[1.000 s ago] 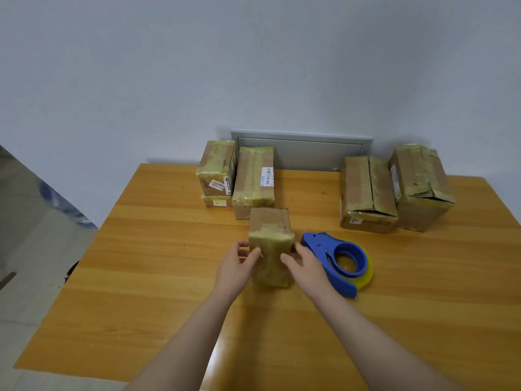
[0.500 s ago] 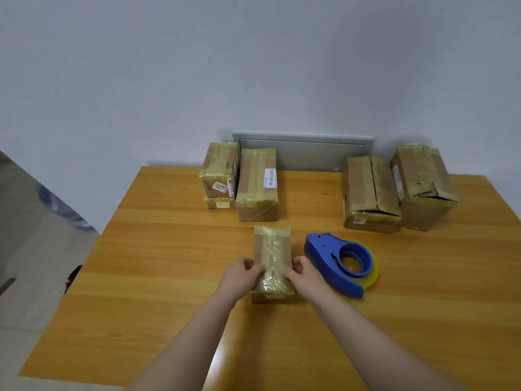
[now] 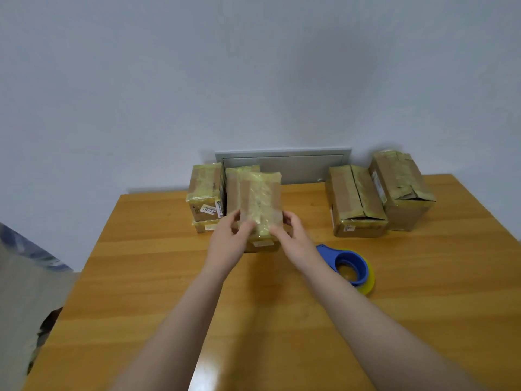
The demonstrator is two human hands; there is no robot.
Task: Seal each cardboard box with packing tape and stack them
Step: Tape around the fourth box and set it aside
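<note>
A small cardboard box with yellowish tape along its top is gripped between both hands. My left hand holds its left side and my right hand its right side. The box is raised and sits in front of a taped box at the back, partly hiding it. Left of that, a taped box stands on a flatter box. The blue tape dispenser with yellow tape lies on the table to the right of my right forearm.
Two larger taped boxes stand at the back right of the wooden table. A grey wall panel sits behind the boxes. The table's left edge drops to the floor.
Both hands have carried the small box up and away from me, from the table's middle toward the back-left stack. The view has tilted down; the dispenser stays put.
</note>
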